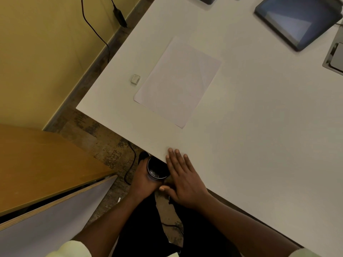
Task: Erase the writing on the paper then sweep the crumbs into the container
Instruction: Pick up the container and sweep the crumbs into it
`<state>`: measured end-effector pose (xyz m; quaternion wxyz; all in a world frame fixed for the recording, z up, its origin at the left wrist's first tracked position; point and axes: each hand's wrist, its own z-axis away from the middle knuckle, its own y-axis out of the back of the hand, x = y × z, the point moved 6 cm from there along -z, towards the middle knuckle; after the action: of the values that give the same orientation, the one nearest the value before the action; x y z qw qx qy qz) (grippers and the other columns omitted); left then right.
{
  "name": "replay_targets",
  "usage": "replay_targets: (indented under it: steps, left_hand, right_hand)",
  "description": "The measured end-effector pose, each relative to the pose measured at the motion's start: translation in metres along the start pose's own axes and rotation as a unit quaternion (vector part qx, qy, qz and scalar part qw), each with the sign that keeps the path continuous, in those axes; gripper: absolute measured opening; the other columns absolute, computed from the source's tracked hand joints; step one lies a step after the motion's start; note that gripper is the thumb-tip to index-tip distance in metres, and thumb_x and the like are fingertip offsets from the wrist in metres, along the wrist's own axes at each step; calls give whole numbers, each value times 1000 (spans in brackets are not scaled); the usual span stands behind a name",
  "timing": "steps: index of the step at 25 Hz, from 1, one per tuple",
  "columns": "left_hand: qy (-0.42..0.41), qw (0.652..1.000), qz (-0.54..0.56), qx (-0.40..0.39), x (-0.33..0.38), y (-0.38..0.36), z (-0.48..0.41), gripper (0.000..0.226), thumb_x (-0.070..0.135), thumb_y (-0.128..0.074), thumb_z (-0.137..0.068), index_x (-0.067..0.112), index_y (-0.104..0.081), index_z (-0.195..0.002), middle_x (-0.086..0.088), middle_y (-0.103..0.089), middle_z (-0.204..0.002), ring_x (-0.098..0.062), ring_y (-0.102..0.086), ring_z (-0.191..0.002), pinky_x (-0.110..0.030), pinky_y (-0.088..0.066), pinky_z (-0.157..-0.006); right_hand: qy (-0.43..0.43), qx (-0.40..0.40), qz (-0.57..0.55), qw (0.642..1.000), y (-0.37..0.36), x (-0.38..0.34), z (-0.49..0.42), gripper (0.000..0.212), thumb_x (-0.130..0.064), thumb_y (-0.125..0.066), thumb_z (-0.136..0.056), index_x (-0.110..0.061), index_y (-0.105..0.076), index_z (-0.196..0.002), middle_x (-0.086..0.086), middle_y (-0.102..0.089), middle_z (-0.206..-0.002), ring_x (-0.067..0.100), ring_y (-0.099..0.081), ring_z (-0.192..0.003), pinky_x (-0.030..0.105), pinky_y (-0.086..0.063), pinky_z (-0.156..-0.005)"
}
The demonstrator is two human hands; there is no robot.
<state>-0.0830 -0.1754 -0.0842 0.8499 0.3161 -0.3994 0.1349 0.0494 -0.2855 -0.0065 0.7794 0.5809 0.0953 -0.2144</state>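
Observation:
A white sheet of paper [178, 80] lies flat on the white table [250, 127]; I can make out no writing on it. A small pale eraser [135, 79] sits just left of the paper. My left hand [143, 178] holds a round dark container [157, 168] below the table's near edge, its mouth facing up beside the edge. My right hand [183, 179] lies flat, fingers together, palm down on the table at that edge, right next to the container. Any crumbs are too small to see.
A dark tablet [298, 19] rests at the table's far right, with a grey metal fitting [334, 58] beside it. A black cable [96, 30] hangs along the yellow wall. A wooden board [46, 169] stands at the left over patterned floor.

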Motion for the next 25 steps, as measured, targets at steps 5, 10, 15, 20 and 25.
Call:
replay_targets:
  steps: [5, 10, 15, 20, 25]
  left_hand:
    - [-9, 1000, 13, -4, 0, 1, 0, 86, 57, -93, -67, 35, -57, -142, 7, -66, -140, -9, -63, -130, -35, -55, -105]
    - [-5, 1000, 11, -11, 4, 3, 2, 66, 52, -84, -70, 35, -61, -130, 7, -70, -129, -11, -69, -121, -29, -57, -98]
    - [-43, 999, 9, -31, 16, 19, 15, 70, 52, -89, -65, 58, -59, -127, 27, -68, -128, 8, -63, -120, -16, -53, -99]
    - [-71, 996, -7, -54, 34, 48, 48, 89, 44, -102, -57, 64, -54, -130, 37, -62, -132, 11, -62, -121, -8, -51, -96]
    - [-130, 987, -34, -83, 82, 69, 51, 95, 49, -103, -59, 34, -57, -141, 18, -67, -136, -6, -66, -126, -24, -56, -102]
  right_hand:
    - [50, -12, 22, 998, 1, -4, -6, 90, -70, -28, -98, -10, -7, -161, 9, 6, -169, 27, 15, -155, 55, -3, -124]
    - [117, 22, 21, 993, 2, -19, -3, 60, -47, -38, -105, -10, -38, -152, 9, -12, -168, 30, 2, -156, 57, 0, -124]
    - [62, 116, -74, 989, 30, -17, 7, 23, -37, -58, -95, -17, -59, -104, 10, -53, -143, 28, -48, -133, 49, -36, -114]
    - [67, 12, -118, 991, 41, -28, 17, 53, -31, -51, -90, -24, -43, -142, 13, -27, -162, 30, -35, -142, 42, -37, -113]
    - [80, -5, -136, 987, 62, -27, 22, 43, -31, -44, -90, -26, -47, -133, 13, -21, -165, 34, -42, -138, 46, -46, -105]
